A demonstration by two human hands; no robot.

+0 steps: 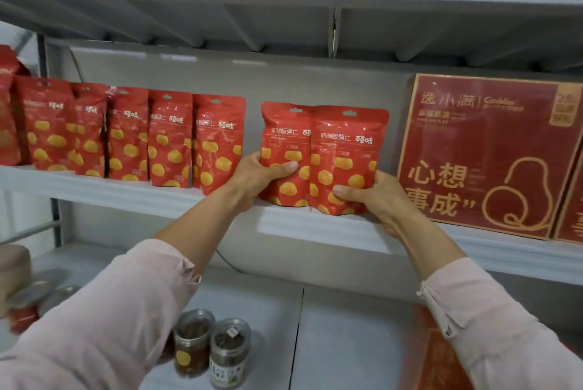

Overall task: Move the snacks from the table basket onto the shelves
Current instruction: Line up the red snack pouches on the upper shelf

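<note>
Pink sleeves reach up. Your left hand curls round one red pouch and your right hand round its twin. Both pouches stand on the shelf, just left of the big red box. You look to be placing them. Next, let go softly so neither tips.

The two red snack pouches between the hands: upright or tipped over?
Upright: both red snack pouches stand on the white shelf, hang-holes uppermost, gripped by left hand and right hand.

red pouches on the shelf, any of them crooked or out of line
Yes: the end pouch of the left row leans askew, its bottom nearer the shelf edge than its neighbours'. Nothing looks spilled or torn.
</note>
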